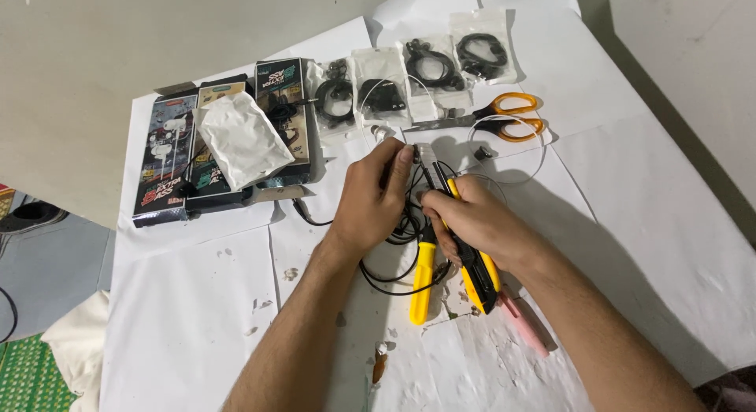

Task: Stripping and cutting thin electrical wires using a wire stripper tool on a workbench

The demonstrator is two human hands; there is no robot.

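Nearest the camera, the two forearms reach over a white paper-covered table [189, 317] to the middle of the scene. The right hand [472, 223] is clenched round a yellow-and-black utility knife [472, 262], its blade pointing far toward the left hand [374, 203], whose fingers pinch a black cable [394, 282] just left of the blade tip. The cable loops down between the two wrists, beside yellow-handled pliers [424, 282]; orange-handled scissors [504, 116] lie farther off, right.
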